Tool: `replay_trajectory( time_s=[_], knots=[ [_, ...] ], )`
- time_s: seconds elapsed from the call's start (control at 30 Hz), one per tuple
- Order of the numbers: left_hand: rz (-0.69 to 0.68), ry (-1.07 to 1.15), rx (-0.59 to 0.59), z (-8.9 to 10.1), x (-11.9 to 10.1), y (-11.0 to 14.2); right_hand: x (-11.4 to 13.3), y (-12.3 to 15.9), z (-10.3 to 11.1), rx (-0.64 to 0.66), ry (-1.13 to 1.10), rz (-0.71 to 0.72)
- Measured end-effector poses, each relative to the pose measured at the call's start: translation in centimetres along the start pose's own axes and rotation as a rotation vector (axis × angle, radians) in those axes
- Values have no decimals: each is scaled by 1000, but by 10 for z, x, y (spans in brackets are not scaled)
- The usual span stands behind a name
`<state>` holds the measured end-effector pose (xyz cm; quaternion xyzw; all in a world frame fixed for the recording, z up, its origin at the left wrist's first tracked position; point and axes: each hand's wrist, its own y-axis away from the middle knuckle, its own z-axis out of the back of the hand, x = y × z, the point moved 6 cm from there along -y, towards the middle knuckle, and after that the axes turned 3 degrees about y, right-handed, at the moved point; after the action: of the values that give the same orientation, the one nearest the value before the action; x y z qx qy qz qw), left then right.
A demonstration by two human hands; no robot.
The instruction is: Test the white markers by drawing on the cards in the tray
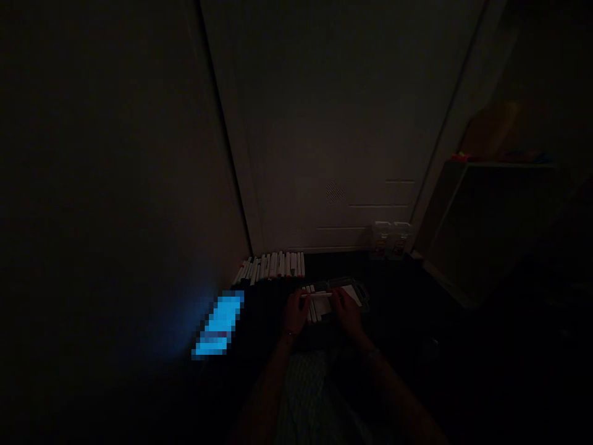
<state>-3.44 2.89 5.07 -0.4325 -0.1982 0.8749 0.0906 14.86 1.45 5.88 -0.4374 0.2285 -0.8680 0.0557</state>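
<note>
**White marker held across both hands over a clear case, in very poor light**

The fingers of the left hand point(295, 315) appear pinched narrow around the left end of a slim white stick-shaped marker point(322, 295), and those of the right hand point(348, 315) meet its other end. The marker lies level between them, above a low transparent plastic case point(365, 298). Gloom hides how firmly each fingertip grips; if one side lets go early, the marker could tip and roll away.

Beneath it, toward 7 o'clock, a few white in-case markers point(314, 311) lie side by side. Pressing down at a slant might wedge the held one across them or push them askew. Toward 3 o'clock, a pale flat piece point(354, 293), perhaps paper, sits by the right fingers, which could snag or crease it.

At 10 o'clock, a row of white markers with some reddish ends point(278, 266) rests packed on the black surface point(333, 266); a careless reach there could scatter several. Near 9 o'clock, a glowing blue rectangle point(220, 324), perhaps a screen, is the brightest thing in view, and its glare might make the dim case harder to read. Two upright clear plastic boxes point(391, 240) stand near 2 o'clock by the white panelled wall point(324, 136), far enough off that a knock seems unlikely.
</note>
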Motion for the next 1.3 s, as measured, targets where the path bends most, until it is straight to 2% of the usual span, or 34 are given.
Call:
replay_trajectory(
  time_s=[0.2, 0.37, 1.3],
  knots=[
    [0, -23, -8, -1, 2, -1, 1, 0, -1, -6, 12, 33],
    [40, -45, -7, -3, 8, -1, -3, 0, -3, 4, 66, 6],
    [-18, -75, -24, -8, 15, -3, -4, 0, -3, 22, 112, -19]
  ],
)
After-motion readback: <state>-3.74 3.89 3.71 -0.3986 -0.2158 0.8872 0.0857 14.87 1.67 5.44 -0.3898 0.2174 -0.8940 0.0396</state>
